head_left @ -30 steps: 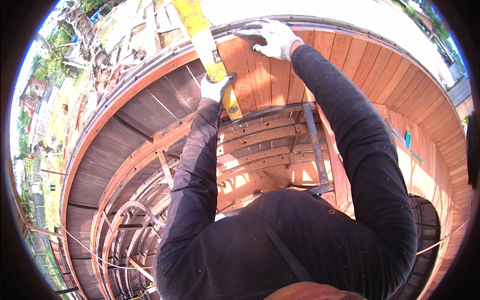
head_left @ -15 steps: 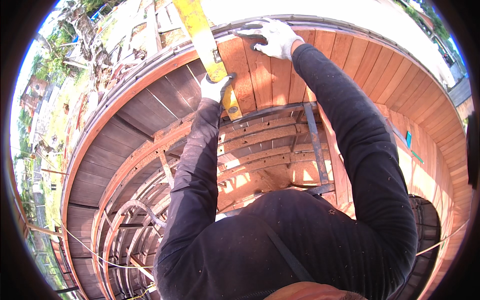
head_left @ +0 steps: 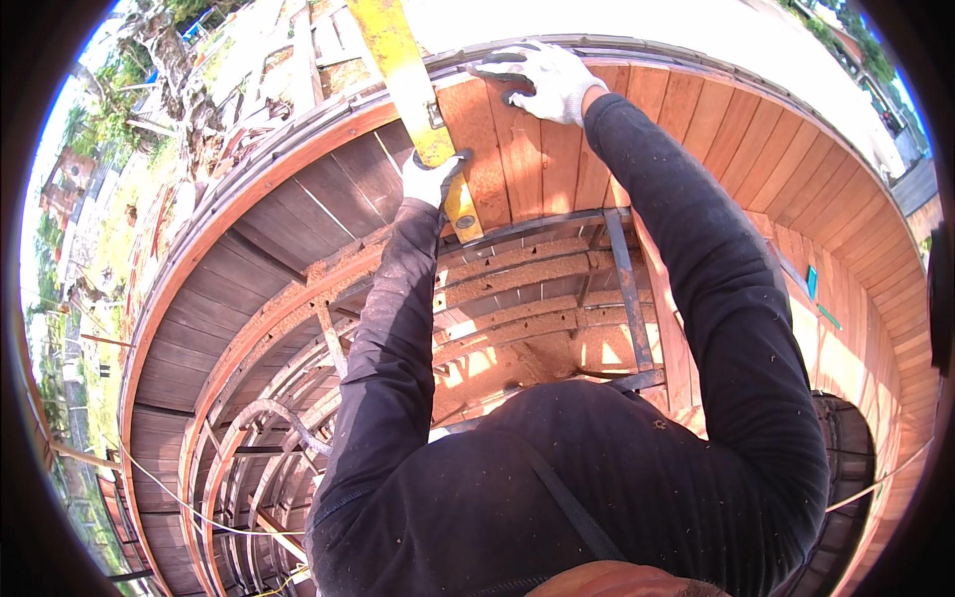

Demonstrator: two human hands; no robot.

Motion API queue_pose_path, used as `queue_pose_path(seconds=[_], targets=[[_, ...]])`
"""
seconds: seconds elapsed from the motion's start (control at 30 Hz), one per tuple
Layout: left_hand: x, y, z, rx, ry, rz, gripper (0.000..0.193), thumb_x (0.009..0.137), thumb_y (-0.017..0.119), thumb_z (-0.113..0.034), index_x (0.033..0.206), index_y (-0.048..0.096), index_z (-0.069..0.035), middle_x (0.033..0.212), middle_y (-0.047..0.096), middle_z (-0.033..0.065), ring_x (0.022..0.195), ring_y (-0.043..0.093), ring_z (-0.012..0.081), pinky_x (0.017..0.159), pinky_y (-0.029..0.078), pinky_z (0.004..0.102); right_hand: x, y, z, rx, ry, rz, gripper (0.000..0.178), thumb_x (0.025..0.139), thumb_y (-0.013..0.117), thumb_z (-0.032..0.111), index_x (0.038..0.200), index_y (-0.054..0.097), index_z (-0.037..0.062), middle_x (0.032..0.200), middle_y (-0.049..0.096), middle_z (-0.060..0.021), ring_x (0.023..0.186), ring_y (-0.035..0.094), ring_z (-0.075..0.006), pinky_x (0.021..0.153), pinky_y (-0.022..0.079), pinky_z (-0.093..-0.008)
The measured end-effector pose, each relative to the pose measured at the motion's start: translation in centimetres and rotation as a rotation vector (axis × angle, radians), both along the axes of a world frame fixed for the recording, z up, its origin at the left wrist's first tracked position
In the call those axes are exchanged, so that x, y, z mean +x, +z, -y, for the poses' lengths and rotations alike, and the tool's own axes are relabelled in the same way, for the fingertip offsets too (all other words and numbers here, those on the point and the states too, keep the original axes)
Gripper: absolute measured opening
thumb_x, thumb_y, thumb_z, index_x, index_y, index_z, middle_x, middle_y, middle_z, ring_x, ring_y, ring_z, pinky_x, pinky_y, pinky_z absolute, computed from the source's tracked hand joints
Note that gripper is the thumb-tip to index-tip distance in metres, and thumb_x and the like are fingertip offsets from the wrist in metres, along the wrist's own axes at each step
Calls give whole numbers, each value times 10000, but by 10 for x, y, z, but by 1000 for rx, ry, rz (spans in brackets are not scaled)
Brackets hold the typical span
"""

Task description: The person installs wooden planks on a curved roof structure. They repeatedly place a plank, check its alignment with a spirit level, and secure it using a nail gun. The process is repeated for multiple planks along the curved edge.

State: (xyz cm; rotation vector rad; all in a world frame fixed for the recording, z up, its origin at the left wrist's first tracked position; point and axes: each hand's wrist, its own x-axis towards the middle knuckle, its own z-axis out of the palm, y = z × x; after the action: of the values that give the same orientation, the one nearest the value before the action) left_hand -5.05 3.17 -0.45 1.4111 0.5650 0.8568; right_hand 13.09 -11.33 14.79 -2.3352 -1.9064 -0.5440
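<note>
A long yellow spirit level [head_left: 403,75] lies across the curved row of wooden planks, one end past the far rim and the other at the inner edge. My left hand [head_left: 428,181], in a white glove with dark fingertips, is wrapped round the level near its inner end. To the right, my right hand [head_left: 542,80], gloved alike, rests at the far edge of the reddish planks [head_left: 517,159]. Its fingers are stretched out, thumb apart, and I see nothing held in it.
Darker weathered planks [head_left: 338,184] continue the curve to the left. Below run curved ribs [head_left: 537,289] with sawdust and a dark metal upright [head_left: 629,289]. A small green piece [head_left: 812,281] sits on the right-hand boards. Timber scraps lie outside the far rim.
</note>
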Motion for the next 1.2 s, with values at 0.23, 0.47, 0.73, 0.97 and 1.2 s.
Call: queue_pose_path(seconds=[0.23, 0.47, 0.73, 0.97, 1.2], targets=[[-2, -2, -2, -18, -12, -26, 396, 717, 851, -149, 1011, 616, -23, 874, 658, 36, 737, 610, 133, 665, 504, 289, -4, 2, 3, 12, 25, -33, 537, 913, 553, 439, 1335, 537, 107, 1407, 457, -174, 1346, 367, -354, 1146, 271, -437], [-1, -5, -8, -61, -97, 36, 403, 720, 844, -125, 1030, 604, -32, 850, 652, 16, 659, 571, 84, 586, 460, 239, 5, -7, -1, 82, 49, -2, 513, 893, 597, 395, 1319, 544, 115, 1376, 483, -168, 1300, 414, -351, 1118, 321, -435], [-2, -3, -6, -87, -124, 19, 398, 728, 838, -108, 1034, 598, -25, 906, 664, 40, 751, 620, 122, 656, 511, 275, 11, -18, -5, 147, 54, 36, 498, 885, 600, 375, 1308, 546, 119, 1330, 515, -161, 1236, 464, -343, 1088, 357, -430], [-10, 5, -4, -79, -131, -32, 417, 728, 829, -92, 1067, 596, -21, 912, 669, 45, 775, 632, 142, 711, 511, 285, -1, -5, -2, 62, 23, 6, 529, 891, 590, 395, 1352, 516, 149, 1403, 468, -150, 1323, 398, -351, 1137, 290, -448], [-3, -6, -9, -86, -137, 31, 371, 728, 821, -99, 1023, 608, -29, 857, 677, 40, 705, 629, 120, 628, 499, 258, -4, -4, 1, 111, 37, 17, 532, 876, 605, 318, 1390, 468, 305, 1402, 472, -45, 1316, 410, -269, 1125, 327, -446]])
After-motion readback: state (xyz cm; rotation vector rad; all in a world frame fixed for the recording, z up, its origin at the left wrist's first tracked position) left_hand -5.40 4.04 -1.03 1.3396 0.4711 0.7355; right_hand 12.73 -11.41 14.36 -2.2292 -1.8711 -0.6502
